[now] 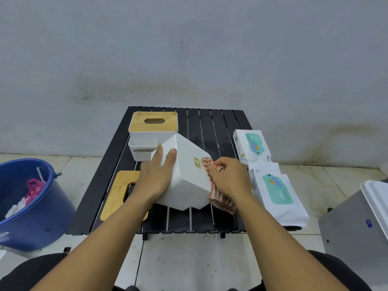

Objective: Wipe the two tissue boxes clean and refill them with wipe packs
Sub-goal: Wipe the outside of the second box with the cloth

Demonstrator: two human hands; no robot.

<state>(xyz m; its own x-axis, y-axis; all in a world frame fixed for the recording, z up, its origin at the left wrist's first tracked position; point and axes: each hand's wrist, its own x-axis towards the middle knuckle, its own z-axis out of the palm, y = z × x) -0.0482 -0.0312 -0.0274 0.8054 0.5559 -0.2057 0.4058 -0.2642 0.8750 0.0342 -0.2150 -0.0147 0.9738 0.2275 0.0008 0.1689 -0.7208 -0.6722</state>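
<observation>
A white tissue box (186, 175) without its lid is tipped over above the black slatted table (214, 124), its underside with a small label facing up. My left hand (156, 178) grips its left side, thumb and fingers wrapped over the upper edge. My right hand (227, 178) holds a red-and-white checked cloth (218, 198) bunched against the box's right face. The box's bamboo lid (117, 196) lies flat at the table's front left. A second tissue box (153, 128) with its bamboo lid on stands at the back left. Two wipe packs (252, 144) (279, 196) lie along the right edge.
A blue bucket (50, 206) holding pink and white rubbish stands on the floor to the left. A grey box with a white lid (357, 223) sits at the right. A grey wall rises just behind the table. My knees show at the bottom.
</observation>
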